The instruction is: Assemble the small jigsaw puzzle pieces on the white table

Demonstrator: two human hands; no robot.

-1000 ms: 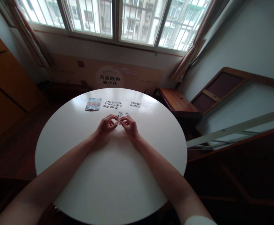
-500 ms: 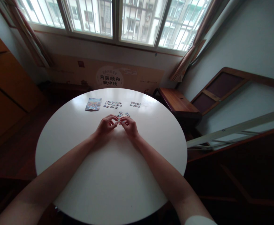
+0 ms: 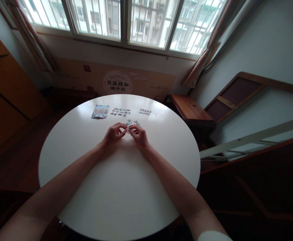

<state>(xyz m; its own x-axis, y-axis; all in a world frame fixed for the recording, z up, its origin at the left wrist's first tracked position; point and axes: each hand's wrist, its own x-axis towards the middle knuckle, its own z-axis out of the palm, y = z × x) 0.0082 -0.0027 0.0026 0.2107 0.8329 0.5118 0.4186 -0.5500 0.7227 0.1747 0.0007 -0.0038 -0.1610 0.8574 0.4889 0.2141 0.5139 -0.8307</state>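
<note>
My left hand [image 3: 115,132] and my right hand [image 3: 138,134] meet over the white round table [image 3: 121,187], fingertips pinched together. Between them is a small puzzle piece [image 3: 127,128], mostly covered by the fingers. Just beyond the fingertips lies a loose pile of puzzle pieces [image 3: 129,121], partly hidden by my hands. Farther back, puzzle pieces in rows [image 3: 120,111] are laid out left of centre. A smaller group of pieces in two rows [image 3: 145,111] lies to the right. Left of the rows is a flat picture packet [image 3: 100,111] with a blue and orange print.
A wooden bench [image 3: 191,106] stands against the wall behind the table's right edge. Orange-brown cabinets [image 3: 8,87] are at the left. Barred windows [image 3: 146,23] with curtains [image 3: 201,63] fill the far wall. A pale rail [image 3: 257,139] slants along the right.
Almost nothing differs. Both hands keep their pinch in the same place, and the pieces on the table lie as before. The view has shifted very slightly.
</note>
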